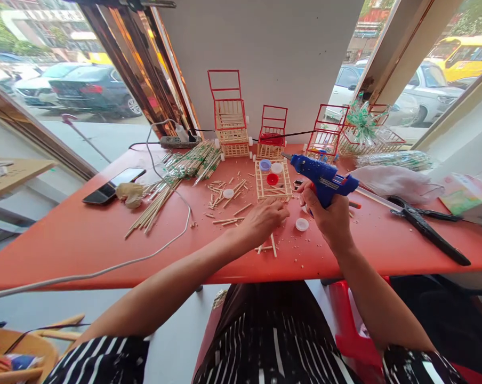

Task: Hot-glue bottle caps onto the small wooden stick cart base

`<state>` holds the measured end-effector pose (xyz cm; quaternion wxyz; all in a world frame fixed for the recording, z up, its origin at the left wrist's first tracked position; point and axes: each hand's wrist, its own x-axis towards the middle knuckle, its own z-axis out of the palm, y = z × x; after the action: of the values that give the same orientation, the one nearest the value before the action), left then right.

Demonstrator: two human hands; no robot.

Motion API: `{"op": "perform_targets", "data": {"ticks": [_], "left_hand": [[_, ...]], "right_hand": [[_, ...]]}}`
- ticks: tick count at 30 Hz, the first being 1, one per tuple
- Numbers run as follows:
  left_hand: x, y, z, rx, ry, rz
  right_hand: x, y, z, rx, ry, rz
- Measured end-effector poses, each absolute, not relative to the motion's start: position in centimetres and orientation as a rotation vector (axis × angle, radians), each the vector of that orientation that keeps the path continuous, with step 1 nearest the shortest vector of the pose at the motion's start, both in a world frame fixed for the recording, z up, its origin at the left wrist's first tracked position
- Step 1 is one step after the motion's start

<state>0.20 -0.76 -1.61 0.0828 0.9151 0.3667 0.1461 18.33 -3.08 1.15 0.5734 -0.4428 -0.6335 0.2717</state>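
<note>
My right hand [329, 221] is wrapped round the grip of a blue hot glue gun [323, 178], its nozzle pointing up and left. My left hand [267, 217] is bent low over the table with fingers drawn together; whatever they pinch is hidden beneath them. Just beyond it lies a flat lattice frame [260, 186] of pale wooden sticks. A blue bottle cap [265, 165], a white cap [276, 168] and a red cap [272, 178] are on the frame. Between my hands sits another white cap [302, 224]. A few short sticks [273, 245] lie in front of my left hand.
Small stick chairs with red frames [227, 114] stand along the wall. Bundled sticks [193, 162], a phone [127, 177] and a white cord [161, 248] are left. Black-handled cutters [428, 226] and a plastic bag [393, 184] are right. Broken sticks [229, 192] litter the red table [105, 248].
</note>
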Motion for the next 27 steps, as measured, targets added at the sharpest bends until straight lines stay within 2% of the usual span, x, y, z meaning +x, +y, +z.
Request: {"op": "perform_targets", "data": {"ticks": [4, 8, 11, 20, 27], "left_hand": [[-1.5, -0.9, -1.8, 2.137, 0.962, 0.815], [-4.1, -0.8, -2.2, 1.291, 0.633, 0.914], [-5.2, -0.8, -2.2, 0.975, 0.540, 0.956], [-4.9, -1.8, -1.5, 0.929, 0.537, 0.967], [-3.0, -2.6, -1.8, 1.107, 0.740, 1.123]], "right_hand": [[18.4, -3.2, 1.3, -1.034, -1.490, 0.642], [18.4, -3.1, 1.0, -1.045, -1.477, 0.667], [18.2, -3.1, 0.9, -1.077, -1.482, 0.666], [17.8, -3.0, 0.7, -1.177, -1.556, 0.605], [17.2, -3.1, 0.5, -1.136, -1.635, 0.573]]}}
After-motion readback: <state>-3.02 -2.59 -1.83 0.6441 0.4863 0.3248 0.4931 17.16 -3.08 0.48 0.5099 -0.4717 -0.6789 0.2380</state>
